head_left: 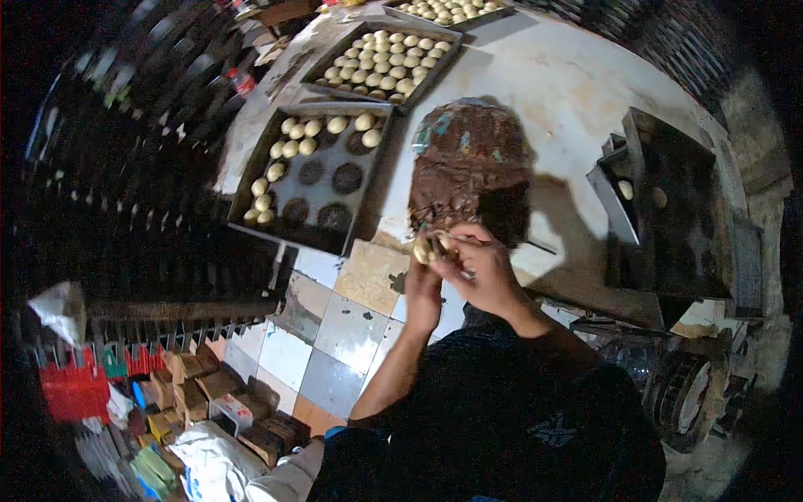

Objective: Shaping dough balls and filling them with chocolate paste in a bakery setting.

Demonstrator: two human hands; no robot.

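Both of my hands meet at the near side of a brown-smeared tub [473, 142] with a thick, dark brown paste in it. A pale piece of dough [425, 250] with a dark streak across it sits between them. My left hand [424, 289] is closed around the dough from below. My right hand [485, 272] presses on it from the right, fingers bent; whether it also grips a small tool I cannot make out. Left of the tub, a dark tray [314, 205] carries several round dough balls [290, 148] along its far and left sides.
Farther back stands a tray [452, 71] full of dough balls, with another tray [504, 12] beyond it. Dark metal trays [669, 209] are piled at the right of the white table [577, 92]. Cardboard boxes [219, 383], a red crate [74, 393] and white sacks [213, 460] lie lower left.
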